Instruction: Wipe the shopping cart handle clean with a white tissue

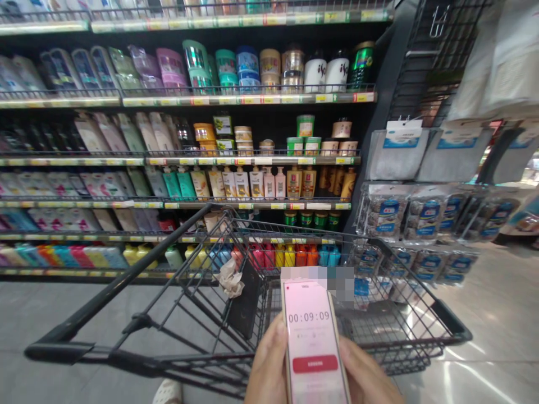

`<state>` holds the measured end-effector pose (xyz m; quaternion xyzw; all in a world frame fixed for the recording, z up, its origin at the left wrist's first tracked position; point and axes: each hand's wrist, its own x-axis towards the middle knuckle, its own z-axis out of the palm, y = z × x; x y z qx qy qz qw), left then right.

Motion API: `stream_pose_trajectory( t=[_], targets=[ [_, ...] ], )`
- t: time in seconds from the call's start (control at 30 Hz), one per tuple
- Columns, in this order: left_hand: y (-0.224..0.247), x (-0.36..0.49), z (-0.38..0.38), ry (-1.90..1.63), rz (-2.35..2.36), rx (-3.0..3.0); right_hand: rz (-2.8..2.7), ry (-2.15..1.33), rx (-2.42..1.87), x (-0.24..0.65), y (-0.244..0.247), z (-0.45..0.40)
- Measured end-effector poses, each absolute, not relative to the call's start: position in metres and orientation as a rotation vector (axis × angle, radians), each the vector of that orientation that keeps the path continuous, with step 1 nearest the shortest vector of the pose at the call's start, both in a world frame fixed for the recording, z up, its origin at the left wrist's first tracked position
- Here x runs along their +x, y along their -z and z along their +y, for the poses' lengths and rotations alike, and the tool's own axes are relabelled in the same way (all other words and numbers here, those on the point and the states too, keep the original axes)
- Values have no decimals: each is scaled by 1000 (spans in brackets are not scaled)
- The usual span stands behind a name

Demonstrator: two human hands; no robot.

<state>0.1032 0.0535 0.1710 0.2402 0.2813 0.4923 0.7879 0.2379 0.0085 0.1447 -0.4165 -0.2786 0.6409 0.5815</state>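
Note:
A smartphone (314, 336) stands upright at the bottom centre, its lit screen turned toward me with a timer at 00:09:09 and a red button. My left hand (268, 367) grips its left edge, thumb along the side. On the opposite edge, my right hand (366, 373) holds it too; most of those fingers are hidden behind the phone. Just beyond both hands is a dark wire shopping cart (181, 367). A crumpled piece of paper (231, 279) rests on the cart's left part, beside a dark panel (245, 303).
Store shelves (248, 100) hold bottles and tubs ahead. At right, a rack carries packaged scouring pads (388, 212) and grey cloths (398, 154). Grey floor (492, 325) shows on both sides. A light shoe (167, 391) appears below the cart.

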Motion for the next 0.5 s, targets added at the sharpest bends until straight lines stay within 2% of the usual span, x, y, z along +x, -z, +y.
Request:
stream_pose_trajectory(
  t=[0.27, 0.5],
  targets=[
    [-163, 103, 87, -1078, 628, 641, -730, -1601, -797, 244, -169, 41],
    [-181, 108, 116, -1109, 604, 775, -798, -1530, -866, 250, -179, 75]
  ],
)
